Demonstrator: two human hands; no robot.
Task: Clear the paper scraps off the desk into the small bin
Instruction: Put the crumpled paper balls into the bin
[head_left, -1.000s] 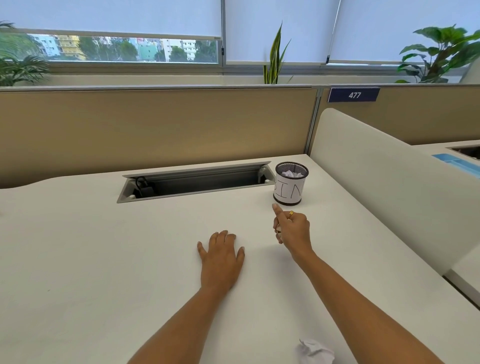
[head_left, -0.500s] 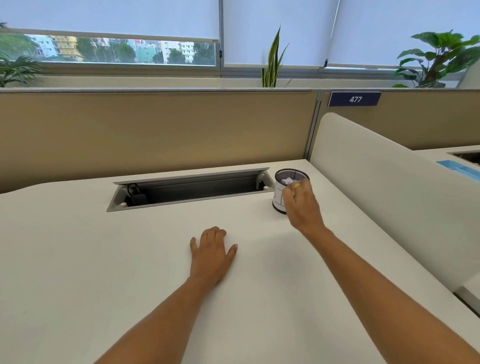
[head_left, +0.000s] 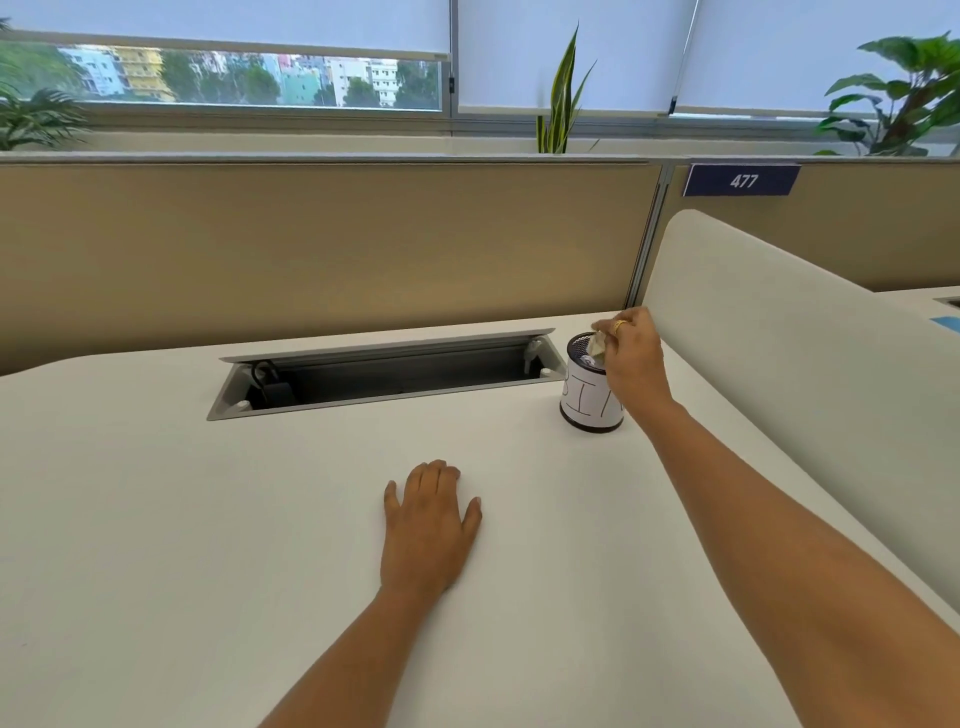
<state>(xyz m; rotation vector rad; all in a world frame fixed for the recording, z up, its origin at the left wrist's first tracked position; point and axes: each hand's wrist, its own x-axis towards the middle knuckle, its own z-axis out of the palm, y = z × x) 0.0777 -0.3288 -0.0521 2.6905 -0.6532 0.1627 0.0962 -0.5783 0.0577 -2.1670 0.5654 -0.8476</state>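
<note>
A small black mesh bin (head_left: 584, 400) with a white hand-lettered label stands on the white desk (head_left: 208, 519), at the right end of the cable tray. My right hand (head_left: 634, 353) hovers over its mouth, fingers pinched on a crumpled paper scrap (head_left: 597, 345) that hangs just above the rim. More white paper lies inside the bin. My left hand (head_left: 428, 525) rests flat on the desk, palm down, fingers slightly apart, holding nothing.
An open recessed cable tray (head_left: 384, 375) with a black plug runs along the back of the desk. A tan partition (head_left: 311, 249) stands behind it, and a white rounded divider (head_left: 789, 364) closes the right side. Plants line the windowsill.
My right hand rose from the desk in front of the bin to over its mouth, carrying the scrap. The view tilted up, so the crumpled paper at the near edge has left the frame.
</note>
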